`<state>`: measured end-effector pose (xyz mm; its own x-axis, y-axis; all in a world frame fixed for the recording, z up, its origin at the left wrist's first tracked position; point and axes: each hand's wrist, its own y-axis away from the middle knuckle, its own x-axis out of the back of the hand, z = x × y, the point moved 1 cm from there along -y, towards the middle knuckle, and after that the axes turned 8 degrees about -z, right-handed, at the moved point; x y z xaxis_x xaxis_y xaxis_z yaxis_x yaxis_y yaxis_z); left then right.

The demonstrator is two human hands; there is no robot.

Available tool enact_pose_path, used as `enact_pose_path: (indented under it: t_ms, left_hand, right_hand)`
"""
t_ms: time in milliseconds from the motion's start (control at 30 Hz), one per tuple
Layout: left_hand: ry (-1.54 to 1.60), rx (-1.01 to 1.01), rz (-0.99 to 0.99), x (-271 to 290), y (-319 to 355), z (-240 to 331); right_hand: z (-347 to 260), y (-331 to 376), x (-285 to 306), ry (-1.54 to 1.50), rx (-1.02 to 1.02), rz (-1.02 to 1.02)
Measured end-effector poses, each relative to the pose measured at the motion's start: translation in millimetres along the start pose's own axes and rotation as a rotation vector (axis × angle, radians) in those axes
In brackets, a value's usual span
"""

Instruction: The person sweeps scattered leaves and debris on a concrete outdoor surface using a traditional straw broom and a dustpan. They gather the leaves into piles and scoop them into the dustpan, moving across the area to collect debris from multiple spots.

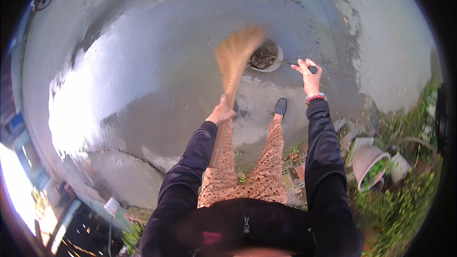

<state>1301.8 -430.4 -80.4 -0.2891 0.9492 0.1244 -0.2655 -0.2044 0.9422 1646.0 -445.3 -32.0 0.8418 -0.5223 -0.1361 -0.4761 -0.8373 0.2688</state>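
My left hand (222, 113) is wrapped round the stick of a straw broom (233, 62). The fanned bristles are smeared by motion and overlap the left side of a round, pale dustpan (277, 64). Dark dry leaves and debris (264, 56) fill the pan. Its thin metal handle runs right to a dark grip, which my right hand (311, 77) holds, with a red beaded bracelet at the wrist. The broom's far edge hides part of the pan's rim.
Grey concrete ground (181, 52) spreads ahead, with a bright sunlit patch at the left. My shoe (281, 106) stands just below the pan. A tipped pale flowerpot (369, 166) and green plants (404, 209) lie at the lower right. A crack crosses the concrete at the lower left.
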Motion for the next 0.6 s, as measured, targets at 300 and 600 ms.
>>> enact_pose_path:
  t_ms: [300, 600]
  left_hand:
    - [0.61, -0.109, 0.273, -6.4, 176.1, -95.9]
    - [1.593, 0.101, 0.36, 28.6, 126.7, -236.0]
  right_hand:
    - [-2.0, 8.1, -21.6, -0.188, -0.127, 0.069]
    - [-46.0, 17.4, 18.3, -0.131, -0.182, 0.046]
